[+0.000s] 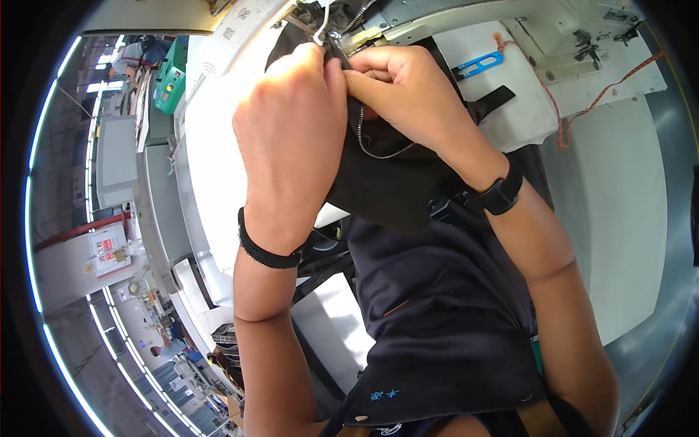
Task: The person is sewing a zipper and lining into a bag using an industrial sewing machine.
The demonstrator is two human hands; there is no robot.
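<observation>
Both hands meet at the top middle, close under the sewing machine (251, 33). With its back toward me, my left hand (291, 124) is closed on the edge of a black fabric piece (378, 189); its fingertips are partly hidden. Right beside it, my right hand (415, 91) pinches the same edge between thumb and curled fingers. A metal-toothed zipper (373, 153) runs along the fabric, passing up between the hands and curving below the right one. The fabric hangs over the table edge toward my lap. Whatever lies directly beneath the fingers is hidden.
Blue thread snips (478, 65) lie right of the hands on a white surface, beside an orange cord (559, 120). A black strap end (497, 102) sticks out there. Pale table panel (615, 211) at right. A green box (171, 75) and distant people are at left.
</observation>
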